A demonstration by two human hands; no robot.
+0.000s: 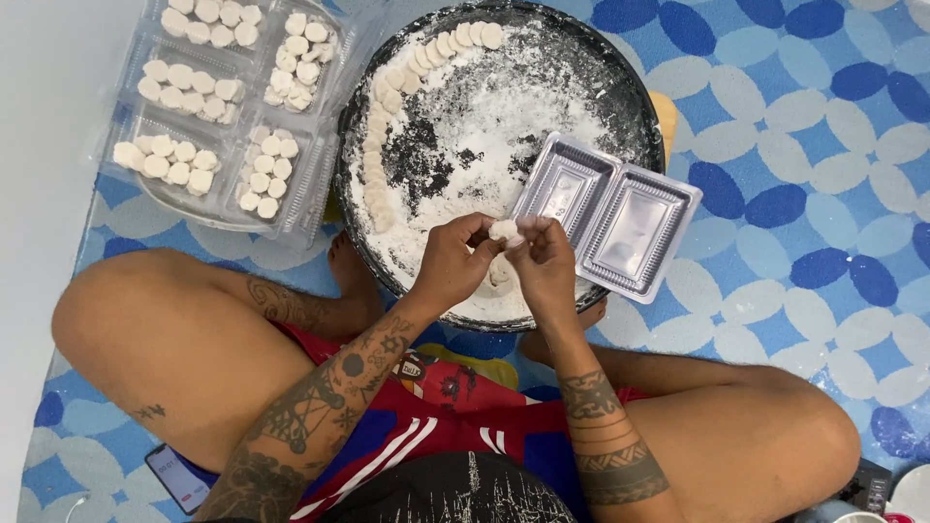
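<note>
My left hand and my right hand meet over the near edge of a large round black tray dusted with white flour. Both pinch one small white dough piece between their fingertips. A curved row of round white dough pieces lines the tray's left and far rim. An open clear plastic two-part box rests empty on the tray's right side, just beside my right hand.
Clear plastic boxes filled with several white dough pieces lie at the far left. I sit cross-legged on a blue and white patterned mat. A phone lies by my left knee. A dark object sits at the lower right.
</note>
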